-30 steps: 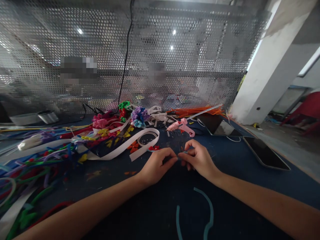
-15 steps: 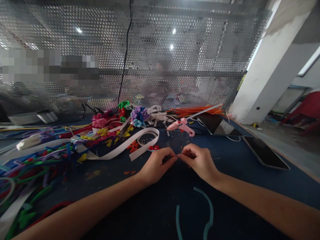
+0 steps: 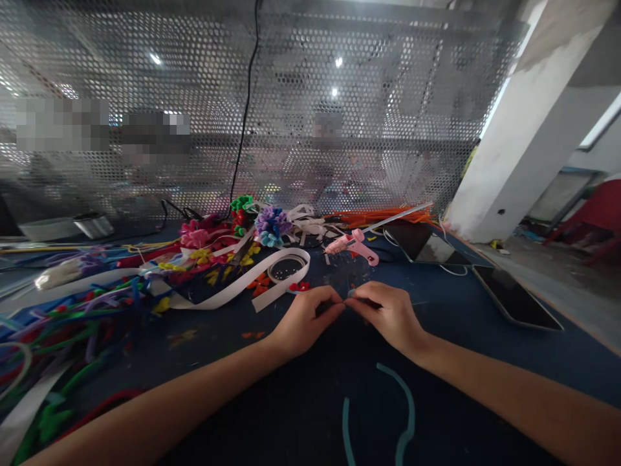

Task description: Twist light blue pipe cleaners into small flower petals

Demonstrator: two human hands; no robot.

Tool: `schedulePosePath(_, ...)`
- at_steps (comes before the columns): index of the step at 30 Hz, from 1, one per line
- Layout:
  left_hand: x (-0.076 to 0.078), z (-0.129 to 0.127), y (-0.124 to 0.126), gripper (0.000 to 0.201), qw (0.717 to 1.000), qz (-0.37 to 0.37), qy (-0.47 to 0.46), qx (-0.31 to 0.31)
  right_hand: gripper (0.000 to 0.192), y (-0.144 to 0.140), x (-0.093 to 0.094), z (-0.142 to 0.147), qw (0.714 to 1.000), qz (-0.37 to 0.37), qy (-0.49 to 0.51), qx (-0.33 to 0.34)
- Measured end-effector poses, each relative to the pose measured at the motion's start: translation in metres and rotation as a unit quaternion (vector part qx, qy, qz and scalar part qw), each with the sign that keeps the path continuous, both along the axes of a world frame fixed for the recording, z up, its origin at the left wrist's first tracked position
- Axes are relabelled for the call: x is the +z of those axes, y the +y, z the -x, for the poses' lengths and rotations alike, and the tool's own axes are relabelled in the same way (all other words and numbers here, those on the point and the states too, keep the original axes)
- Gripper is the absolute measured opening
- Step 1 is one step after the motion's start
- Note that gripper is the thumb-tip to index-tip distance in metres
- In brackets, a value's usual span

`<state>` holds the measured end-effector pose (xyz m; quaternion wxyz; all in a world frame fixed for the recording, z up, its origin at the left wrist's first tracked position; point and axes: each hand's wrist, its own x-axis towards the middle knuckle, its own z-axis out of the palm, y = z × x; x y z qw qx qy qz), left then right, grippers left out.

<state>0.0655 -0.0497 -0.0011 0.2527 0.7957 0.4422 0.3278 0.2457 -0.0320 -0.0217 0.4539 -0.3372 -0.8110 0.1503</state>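
The left hand (image 3: 303, 320) and right hand (image 3: 388, 314) pinch something tiny, maybe a teal pipe cleaner bit (image 3: 350, 293), mostly hidden by fingers.

Perforated metal screen (image 3: 339, 129), white pillar (image 3: 524, 123) right.

2 bare forearms, 2 bare hands: left hand (image 3: 301, 321), right hand (image 3: 389, 313). No sleeves, gloves, rings, watch or wristband visible. Arms uncovered from lower frame edge to wrist. Fingernails short, unpainted as far as visible. No other body part in view.
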Motion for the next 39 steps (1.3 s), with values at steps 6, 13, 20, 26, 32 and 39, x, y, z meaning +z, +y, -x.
schedulePosePath(6, -0.0004, 0.0005, 0.0004, 0.018, 1.000, -0.001, -0.001, 0.000, 0.016, -0.0003, 0.0000, 0.0012, 1.000, -0.009, 0.002, 0.005)
schedulePosePath(13, -0.0001, 0.0007, 0.0003, 0.020, 1.000, 0.007, 0.002, 0.003, 0.010, -0.0029, -0.0032, 0.0022, 0.999, 0.040, 0.011, -0.029)
schedulePosePath(20, -0.0013, 0.0002, 0.0007, 0.019, 1.000, 0.002, 0.006, 0.011, 0.010, -0.0015, -0.0019, 0.0016, 1.000, -0.010, -0.009, -0.012)
schedulePosePath(26, -0.0008, -0.0003, 0.0000, 0.019, 1.000, 0.004, -0.003, 0.008, 0.014, -0.0013, 0.0002, 0.0004, 1.000, -0.006, -0.018, 0.012)
schedulePosePath(32, 0.0005, 0.0007, 0.0006, 0.019, 0.999, 0.012, -0.030, 0.011, 0.016, -0.0033, 0.0015, 0.0010, 0.999, 0.021, -0.027, 0.024)
schedulePosePath(39, -0.0041, 0.0026, 0.0040, 0.017, 0.997, 0.041, -0.056, 0.023, 0.022, -0.0012, -0.0021, 0.0033, 0.996, 0.008, -0.091, 0.023)
